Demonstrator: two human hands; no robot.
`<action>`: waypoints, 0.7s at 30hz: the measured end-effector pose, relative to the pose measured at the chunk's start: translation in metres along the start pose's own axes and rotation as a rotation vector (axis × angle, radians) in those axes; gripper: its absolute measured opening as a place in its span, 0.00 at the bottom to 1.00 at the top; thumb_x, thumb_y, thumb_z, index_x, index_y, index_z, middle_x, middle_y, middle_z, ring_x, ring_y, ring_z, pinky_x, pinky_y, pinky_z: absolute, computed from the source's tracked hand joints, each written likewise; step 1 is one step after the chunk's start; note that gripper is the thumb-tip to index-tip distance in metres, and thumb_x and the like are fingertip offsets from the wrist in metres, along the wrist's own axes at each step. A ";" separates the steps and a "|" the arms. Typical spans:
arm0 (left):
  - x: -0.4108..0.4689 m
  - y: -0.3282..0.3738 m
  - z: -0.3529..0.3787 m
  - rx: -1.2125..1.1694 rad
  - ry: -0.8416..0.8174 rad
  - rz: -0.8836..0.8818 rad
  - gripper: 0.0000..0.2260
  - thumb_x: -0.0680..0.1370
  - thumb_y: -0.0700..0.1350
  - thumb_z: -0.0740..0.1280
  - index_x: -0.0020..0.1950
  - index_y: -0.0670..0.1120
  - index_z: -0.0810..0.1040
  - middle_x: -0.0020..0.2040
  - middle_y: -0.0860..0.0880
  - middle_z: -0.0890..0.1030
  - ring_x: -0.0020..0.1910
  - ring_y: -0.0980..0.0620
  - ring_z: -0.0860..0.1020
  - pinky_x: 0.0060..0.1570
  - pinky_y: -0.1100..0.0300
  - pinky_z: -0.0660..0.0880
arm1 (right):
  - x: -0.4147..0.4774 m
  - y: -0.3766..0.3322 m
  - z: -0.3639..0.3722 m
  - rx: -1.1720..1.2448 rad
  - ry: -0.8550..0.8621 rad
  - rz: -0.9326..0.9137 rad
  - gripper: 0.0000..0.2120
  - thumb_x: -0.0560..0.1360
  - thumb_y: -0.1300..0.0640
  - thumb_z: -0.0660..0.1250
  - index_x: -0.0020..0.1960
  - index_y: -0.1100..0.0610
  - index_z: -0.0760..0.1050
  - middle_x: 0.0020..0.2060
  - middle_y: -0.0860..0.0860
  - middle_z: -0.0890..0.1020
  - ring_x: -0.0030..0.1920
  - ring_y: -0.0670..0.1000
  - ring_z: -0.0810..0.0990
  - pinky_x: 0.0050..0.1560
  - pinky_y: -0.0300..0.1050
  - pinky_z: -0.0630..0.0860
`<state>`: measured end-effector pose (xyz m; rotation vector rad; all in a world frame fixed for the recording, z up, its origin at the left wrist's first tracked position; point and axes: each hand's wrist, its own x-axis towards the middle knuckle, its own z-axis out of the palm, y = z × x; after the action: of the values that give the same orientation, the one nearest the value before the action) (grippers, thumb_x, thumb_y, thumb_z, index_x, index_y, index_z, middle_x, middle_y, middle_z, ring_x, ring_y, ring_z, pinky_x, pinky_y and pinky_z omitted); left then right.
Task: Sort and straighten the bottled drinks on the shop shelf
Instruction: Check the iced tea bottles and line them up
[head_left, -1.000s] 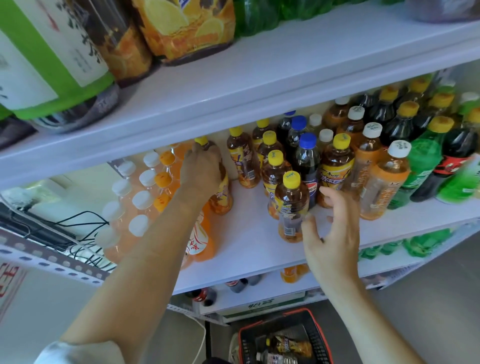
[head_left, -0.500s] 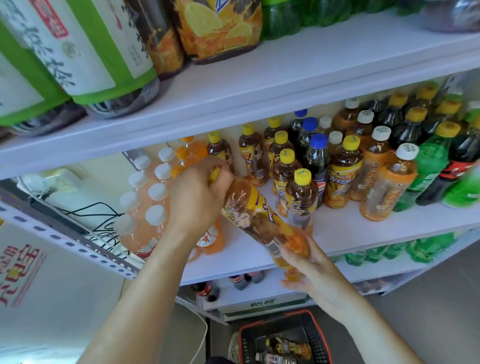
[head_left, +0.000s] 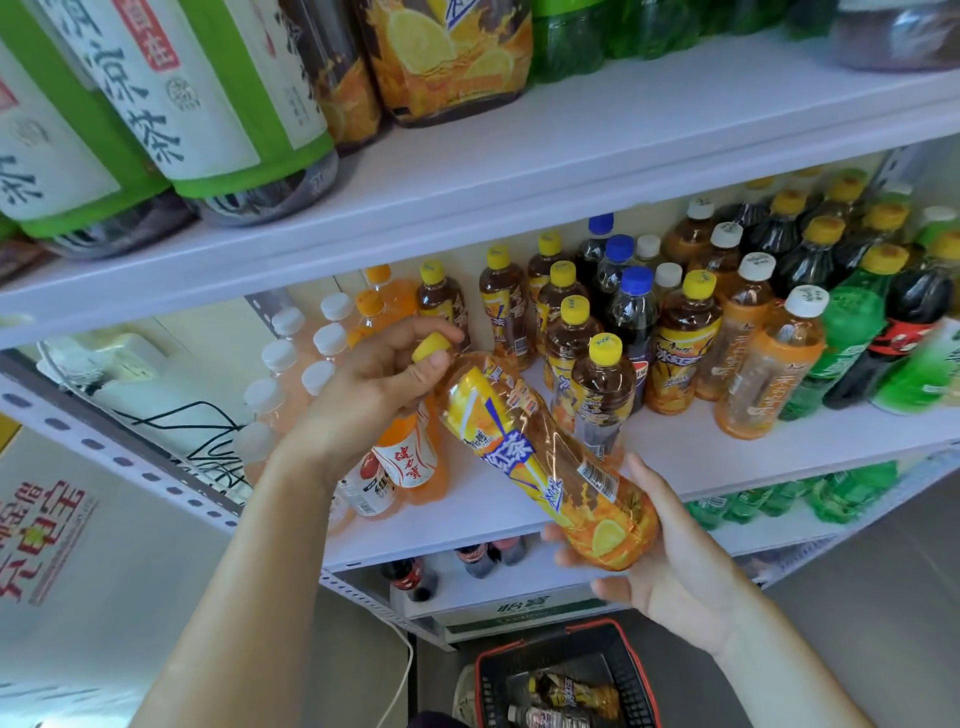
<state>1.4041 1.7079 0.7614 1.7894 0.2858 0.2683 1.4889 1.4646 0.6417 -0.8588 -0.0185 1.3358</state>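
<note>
- Here, one iced tea bottle (head_left: 545, 457) with a yellow cap and a lemon-print label is held in both hands, clear of the board and in front of the middle shelf (head_left: 727, 457). It tilts with the cap up-left and the base down-right.
- The left hand (head_left: 374, 395) has its fingers and thumb curled round the neck, just under the cap.
- The right hand (head_left: 670, 561) cups the base from below, with the fingers wrapped under it and the thumb along the side.
- Seven yellow-capped tea bottles (head_left: 602, 395) of the same kind stand upright on that shelf, in a loose cluster just behind the held one.
- Three blue-capped cola bottles (head_left: 636, 322) stand in a row among them.
- At least six white-capped pale bottles (head_left: 317, 375) crowd the shelf's left end.
- Two orange caps top the orange soda bottles (head_left: 378, 273) beside them.
- One red-rimmed basket (head_left: 488, 691) sits on the floor below, with two bottles lying in it.
</note>
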 end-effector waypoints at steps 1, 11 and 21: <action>0.000 0.001 0.001 0.028 0.019 0.024 0.08 0.77 0.47 0.66 0.54 0.49 0.80 0.40 0.35 0.70 0.32 0.53 0.62 0.32 0.59 0.59 | -0.001 0.002 -0.002 -0.035 0.024 -0.091 0.29 0.80 0.40 0.56 0.60 0.64 0.79 0.41 0.58 0.86 0.36 0.51 0.85 0.35 0.49 0.82; 0.013 -0.006 0.009 0.160 0.313 0.046 0.18 0.74 0.57 0.66 0.48 0.42 0.80 0.26 0.59 0.74 0.25 0.63 0.69 0.27 0.71 0.64 | -0.013 0.000 -0.002 -0.044 -0.083 -0.384 0.34 0.63 0.66 0.77 0.65 0.46 0.74 0.62 0.61 0.79 0.60 0.70 0.77 0.48 0.47 0.82; 0.016 -0.005 0.000 0.085 0.207 0.015 0.06 0.75 0.53 0.71 0.45 0.52 0.80 0.31 0.55 0.75 0.28 0.59 0.69 0.29 0.68 0.65 | -0.024 -0.004 0.003 -0.162 -0.016 -0.245 0.30 0.68 0.34 0.72 0.61 0.55 0.79 0.54 0.67 0.82 0.41 0.62 0.86 0.30 0.43 0.81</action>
<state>1.4187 1.7148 0.7569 1.8503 0.4363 0.4598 1.4843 1.4461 0.6563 -0.9498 -0.2397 1.1216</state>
